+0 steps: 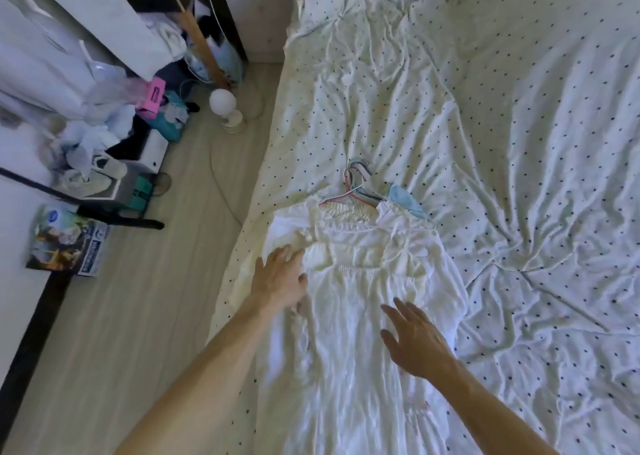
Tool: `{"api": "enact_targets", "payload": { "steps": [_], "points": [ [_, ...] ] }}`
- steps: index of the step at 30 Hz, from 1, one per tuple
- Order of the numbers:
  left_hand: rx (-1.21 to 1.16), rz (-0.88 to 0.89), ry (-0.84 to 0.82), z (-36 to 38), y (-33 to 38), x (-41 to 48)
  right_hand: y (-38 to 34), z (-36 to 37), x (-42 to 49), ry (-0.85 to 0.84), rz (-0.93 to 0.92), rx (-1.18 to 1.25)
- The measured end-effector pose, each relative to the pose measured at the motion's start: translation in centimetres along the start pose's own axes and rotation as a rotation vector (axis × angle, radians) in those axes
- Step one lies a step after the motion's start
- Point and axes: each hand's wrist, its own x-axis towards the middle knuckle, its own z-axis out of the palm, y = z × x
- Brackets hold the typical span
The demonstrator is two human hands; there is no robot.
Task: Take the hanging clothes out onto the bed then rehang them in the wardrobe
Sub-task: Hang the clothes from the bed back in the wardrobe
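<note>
On bed's left side: white gathered cotton dress (363,281) lies flat, crinkled, smocked bodice, neckline on bundle of thin pastel hangers (356,191). Light blue garment (405,201) peeks out beside its far shoulder. Rumpled white dark-dotted bedsheet (519,143) under all.

Left hand (280,278): fingers spread, flat on dress's puffed sleeve. Right hand (412,340): fingers spread over skirt; contact cannot tell.

Pale plank floor (156,316) beside bed: white globe lamp (225,104), thin trailing cable (221,191), pink box (154,96), pale sneakers (93,174), printed carton (65,243), heap of clutter.
</note>
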Motion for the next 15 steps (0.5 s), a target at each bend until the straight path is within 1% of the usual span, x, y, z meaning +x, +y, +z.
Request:
{"api": "enact_targets", "payload": {
  "steps": [4, 8, 11, 13, 15],
  "points": [
    [0.067, 0.018, 0.035, -1.5, -1.6, 10.5, -0.8, 0.5, 8.0, 0.015, 0.061, -0.063],
    [0.055, -0.002, 0.025, -0.6, -2.4, 18.5, 0.4, 2.3, 11.4, -0.091, 0.094, -0.077],
    [0.018, 0.011, 0.022, 0.7, -2.7, 21.5, 1.3, 3.5, 12.1, -0.125, 0.095, -0.056],
    [0.002, 0.008, 0.09, 0.9, -2.6, 22.0, 1.6, 3.6, 12.3, -0.136, 0.092, -0.022],
    [0.024, 0.039, 0.197, 0.7, -2.3, 21.8, 1.8, 3.2, 12.4, -0.154, 0.098, 0.007]
  ]
}}
